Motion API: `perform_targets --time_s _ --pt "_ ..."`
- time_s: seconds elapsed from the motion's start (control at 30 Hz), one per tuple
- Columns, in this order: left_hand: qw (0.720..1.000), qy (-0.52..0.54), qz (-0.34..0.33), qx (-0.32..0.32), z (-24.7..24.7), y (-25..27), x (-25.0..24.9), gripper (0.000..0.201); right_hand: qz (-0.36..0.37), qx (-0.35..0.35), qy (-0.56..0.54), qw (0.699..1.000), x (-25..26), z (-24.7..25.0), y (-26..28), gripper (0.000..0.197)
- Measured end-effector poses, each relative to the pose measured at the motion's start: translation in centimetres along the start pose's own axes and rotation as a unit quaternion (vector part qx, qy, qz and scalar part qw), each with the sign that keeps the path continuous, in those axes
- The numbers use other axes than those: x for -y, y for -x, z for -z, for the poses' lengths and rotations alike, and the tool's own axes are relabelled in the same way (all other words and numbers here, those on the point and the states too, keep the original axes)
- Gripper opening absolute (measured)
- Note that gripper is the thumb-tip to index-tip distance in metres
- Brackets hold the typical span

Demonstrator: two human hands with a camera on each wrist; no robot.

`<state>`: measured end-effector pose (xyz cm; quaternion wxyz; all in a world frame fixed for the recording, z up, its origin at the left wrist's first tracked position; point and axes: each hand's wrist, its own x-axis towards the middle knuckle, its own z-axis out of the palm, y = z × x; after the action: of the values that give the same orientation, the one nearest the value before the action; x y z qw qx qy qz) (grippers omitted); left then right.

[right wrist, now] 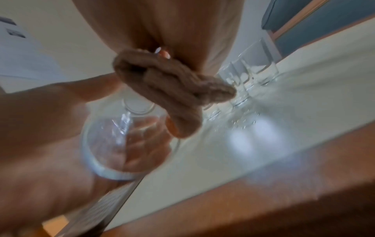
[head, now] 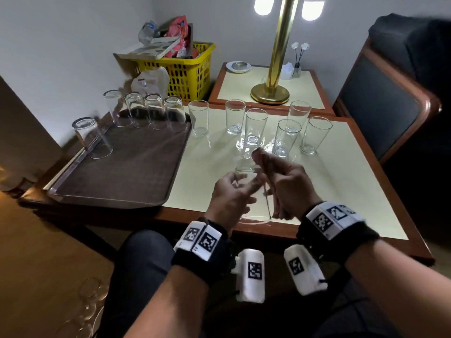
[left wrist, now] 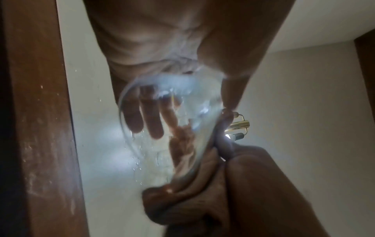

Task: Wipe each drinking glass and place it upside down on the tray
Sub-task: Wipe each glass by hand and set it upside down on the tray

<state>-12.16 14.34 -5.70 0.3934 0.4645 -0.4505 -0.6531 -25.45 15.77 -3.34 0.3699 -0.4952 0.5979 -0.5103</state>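
Five glasses (head: pixel 153 111) stand upside down on the brown tray (head: pixel 117 176), while six more (head: pixel 256 126) wait upright on the counter (head: pixel 341 181) just beyond my hands. I hold one glass (head: pixel 246 172) in the air between the tray and the waiting row, above the counter's near edge. My left hand (head: pixel 228 193) cups its wall, fingers curled round the body so it cannot slip. My right hand (head: pixel 284 181) is clenched on a small brown cloth (right wrist: pixel 162 85), bunched tight and set against the glass near its base end. The left wrist view shows fingers through the wall and drops of water lying on the counter below, which I take as the reason for the wipe. I judge this the wiping step for the sixth glass, with turning it over and setting it down not yet begun. Open room on the tray lies in front of the inverted row.
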Motion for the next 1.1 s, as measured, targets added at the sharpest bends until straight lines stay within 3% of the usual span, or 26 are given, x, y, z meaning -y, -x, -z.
perform_targets --time_s 0.13,0.2,0.27,0.33,0.4,0.43,0.57,0.63,0.73,0.83,0.9,1.03,1.1 --pt "0.968 -0.191 -0.125 -0.105 -0.4 0.7 0.8 0.057 0.117 0.088 0.212 0.966 1.7 1.8 -1.4 0.021" --pt "0.948 -0.222 -0.165 -0.157 -0.1 1.0 1.0 0.06 0.203 0.122 0.279 0.93 2.3 2.4 -1.1 0.021" --pt "0.933 -0.248 -0.197 -0.169 -0.4 1.5 1.3 0.07 0.243 0.126 0.31 0.91 2.5 2.9 -0.8 0.021" --pt "0.923 -0.272 -0.218 -0.165 -1.1 1.7 1.8 0.077 0.232 0.108 0.32 0.912 2.8 3.1 -0.7 0.023" --pt "0.913 -0.288 -0.232 -0.171 -1.3 1.6 2.2 0.075 0.233 0.099 0.323 0.912 3.2 2.3 0.1 0.045" --pt "0.908 -0.294 -0.237 -0.18 -1.0 1.6 2.2 0.073 0.243 0.11 0.315 0.911 3.3 2.0 0.5 0.046" --pt "0.897 -0.301 -0.248 -0.21 -0.2 2.1 2.3 0.081 0.257 0.121 0.332 0.9 3.2 2.7 0.3 0.019" --pt "0.898 -0.302 -0.248 -0.203 -0.9 2.5 2.1 0.083 0.236 0.106 0.362 0.896 3.7 2.6 -0.1 0.019" --pt "0.905 -0.275 -0.247 -0.211 -1.0 2.6 1.8 0.077 0.272 0.116 0.357 0.886 4.9 1.3 1.1 0.032" --pt "0.898 -0.264 -0.26 -0.235 -0.2 3.0 1.3 0.076 0.273 0.138 0.339 0.89 5.8 1.9 1.3 0.019" --pt "0.898 -0.266 -0.27 -0.224 -0.3 3.4 0.9 0.078 0.258 0.116 0.364 0.887 6.2 2.2 0.9 0.017" --pt "0.909 -0.248 -0.263 -0.208 0.0 3.3 0.3 0.079 0.294 0.122 0.346 0.883 7.2 0.4 2.1 0.043" --pt "0.904 -0.252 -0.266 -0.222 1.0 3.3 0.3 0.079 0.285 0.149 0.31 0.895 7.1 0.5 1.9 0.023"
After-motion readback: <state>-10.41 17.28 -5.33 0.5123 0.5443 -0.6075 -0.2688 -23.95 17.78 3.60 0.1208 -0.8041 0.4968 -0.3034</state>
